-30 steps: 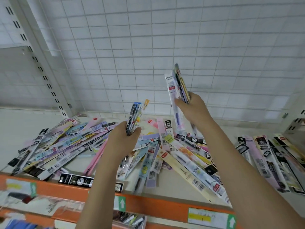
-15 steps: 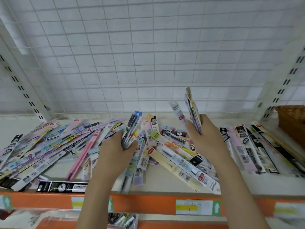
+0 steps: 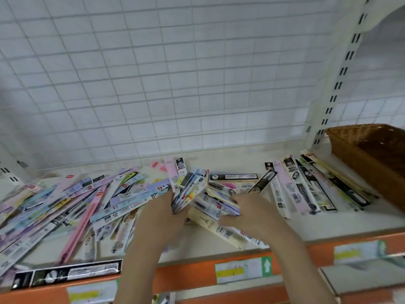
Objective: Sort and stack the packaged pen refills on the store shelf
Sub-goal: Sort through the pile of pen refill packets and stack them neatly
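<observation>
We find the left hand (image 3: 162, 213) gripping a small fanned bundle of refill packs (image 3: 189, 190), its fingers curled round the bundle's lower end while the upper ends stand tilted above the shelf (image 3: 361, 218). The right hand (image 3: 254, 212) lies low on the central heap, its fingers bent over a flat pack (image 3: 215, 207); we cannot tell whether they pinch it or only press on it.

We judge the packs to be light, thin and flexible along their length, with glossy sleeves that are likely to slide over one another. A bundle is best taken near one end, or across the middle with thumb opposing fingers, and the edges squared before release; a loose grip would let the packs fan out.

The packs are long, narrow strips in pale pink, lilac, blue, yellow and black, carrying barcodes and small red tabs. A large disordered pile (image 3: 72, 202) covers the left of the shelf, overlapping at many angles. A rough row (image 3: 306, 189) lies right of the hands, near a wicker basket (image 3: 377, 156). One black pack (image 3: 74, 273) rests along the front edge.
</observation>
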Demonstrator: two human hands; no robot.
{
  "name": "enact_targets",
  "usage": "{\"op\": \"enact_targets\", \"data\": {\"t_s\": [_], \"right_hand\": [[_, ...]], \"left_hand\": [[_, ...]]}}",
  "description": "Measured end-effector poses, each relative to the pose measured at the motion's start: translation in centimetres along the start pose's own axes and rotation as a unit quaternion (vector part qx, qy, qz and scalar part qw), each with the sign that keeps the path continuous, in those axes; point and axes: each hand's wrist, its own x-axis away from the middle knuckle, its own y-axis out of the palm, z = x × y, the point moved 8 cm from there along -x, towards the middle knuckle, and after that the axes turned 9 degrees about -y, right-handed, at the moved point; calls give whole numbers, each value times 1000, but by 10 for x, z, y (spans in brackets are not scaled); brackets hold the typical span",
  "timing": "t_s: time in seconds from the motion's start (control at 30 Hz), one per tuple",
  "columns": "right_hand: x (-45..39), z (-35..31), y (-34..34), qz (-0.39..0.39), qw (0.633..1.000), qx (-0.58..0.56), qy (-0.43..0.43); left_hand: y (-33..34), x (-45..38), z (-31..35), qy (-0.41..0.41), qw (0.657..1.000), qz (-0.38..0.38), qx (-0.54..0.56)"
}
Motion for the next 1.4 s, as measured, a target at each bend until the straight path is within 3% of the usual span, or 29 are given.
{"op": "enact_targets", "data": {"t_s": [0.13, 0.47, 0.67, 0.83, 1.0, 1.1, 1.27, 1.4], "right_hand": [[-5, -4, -7, 13, 1000, -9, 0], [-1, -15, -47, 175, 974, -142, -31], [4, -22, -66, 212, 966, -139, -41], [4, -21, -61, 209, 969, -129, -33], [3, 1, -48, 186, 979, -86, 11], [4, 11, -45, 171, 984, -44, 25], [5, 23, -34, 143, 987, -62, 49], [4, 24, -26, 119, 989, -76, 42]], "left_hand": [[-6, 2, -18, -33, 999, 0, 21], [-12, 8, -24, -35, 999, 9, 7], [-21, 8, -30, -57, 997, 43, 22], [-17, 4, -26, -64, 996, 59, 29], [22, 2, -13, -80, 997, -20, 9], [37, 4, -2, -78, 996, -20, -37], [39, 2, 7, -70, 989, -6, -129], [41, 0, 5, -87, 989, -25, -118]]}}
